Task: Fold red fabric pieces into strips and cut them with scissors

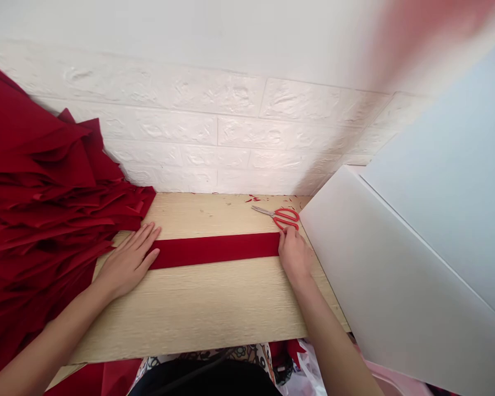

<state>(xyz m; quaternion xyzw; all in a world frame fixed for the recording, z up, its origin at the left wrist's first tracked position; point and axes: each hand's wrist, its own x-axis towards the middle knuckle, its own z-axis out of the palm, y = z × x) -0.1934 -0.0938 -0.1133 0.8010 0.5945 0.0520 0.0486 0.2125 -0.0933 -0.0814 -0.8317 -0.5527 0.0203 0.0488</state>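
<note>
A long, narrow strip of dark red fabric (214,248) lies flat across the pale wooden table. My left hand (128,261) rests palm down over its left end, fingers stretched out. At the other end, my right hand (294,254) pinches the strip's edge, thumb and fingers together. Just beyond my right hand lie scissors with red handles (286,216), blades closed and pointing left. The part of the strip beneath my left hand is hidden.
A tall heap of folded red fabric (45,209) fills the left side. White boxes (379,264) border the table on the right. Behind stands a white brick-patterned wall (239,104). Small red scraps (253,198) lie along its foot. A pink container (383,377) sits at lower right.
</note>
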